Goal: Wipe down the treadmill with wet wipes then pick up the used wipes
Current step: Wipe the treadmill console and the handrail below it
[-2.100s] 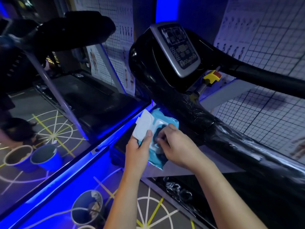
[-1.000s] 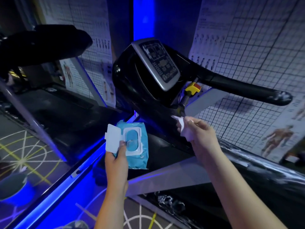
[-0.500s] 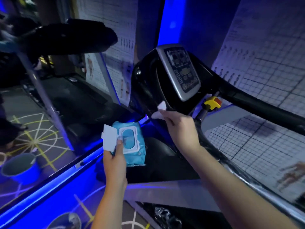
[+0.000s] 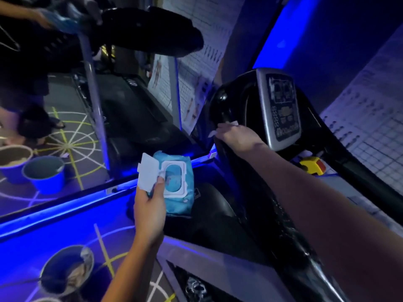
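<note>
While lid (image 4: 147,171) gapes, pack (image 4: 181,203) gripped, wipe (image 4: 233,123) pressed

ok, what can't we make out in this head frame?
Head view:
wet wipe: mostly hidden under the right hand, only corners show.
console buttons: blurred, unreadable.
wipes pack: partly covered by the left hand; wipes inside too blurred to tell.

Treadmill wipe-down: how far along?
Done: wipe pack open, lid flipped back, one wipe out. In hand: right hand presses it on the black console housing beside the display panel; left hand holds the pack. Left: likely most of the wiping, then collecting used wipes.
</note>
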Available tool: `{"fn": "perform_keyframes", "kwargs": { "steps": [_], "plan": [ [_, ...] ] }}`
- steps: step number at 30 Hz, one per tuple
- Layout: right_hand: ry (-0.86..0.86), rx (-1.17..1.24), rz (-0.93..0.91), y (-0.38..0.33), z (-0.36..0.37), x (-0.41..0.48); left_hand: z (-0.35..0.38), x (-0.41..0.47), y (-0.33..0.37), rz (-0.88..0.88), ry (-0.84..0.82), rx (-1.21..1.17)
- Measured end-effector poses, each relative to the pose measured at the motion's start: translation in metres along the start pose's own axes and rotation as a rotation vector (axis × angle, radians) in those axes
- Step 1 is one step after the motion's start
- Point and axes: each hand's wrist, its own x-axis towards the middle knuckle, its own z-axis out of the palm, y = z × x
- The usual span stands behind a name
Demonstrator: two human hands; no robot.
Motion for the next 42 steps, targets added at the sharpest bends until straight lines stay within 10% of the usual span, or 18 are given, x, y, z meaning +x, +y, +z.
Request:
{"fn": "perform_keyframes", "kwargs": {
  "steps": [17,25,42],
  "plan": [
    [-0.602,0.128,-0.089,-0.06,-0.006,-0.093,-0.041,0.007,0.009,0.004,0.016,0.022],
    [-0.038,0.222,0.058,-0.014,-0.045,-0.012,-0.064,-0.003,-0.001,0.002,0.037,0.049],
    [-0.603,0.04,-0.203,-0.052,-0.019,-0.098,-0.048,0.014,0.018,-0.004,-0.045,0.062]
  ]
}}
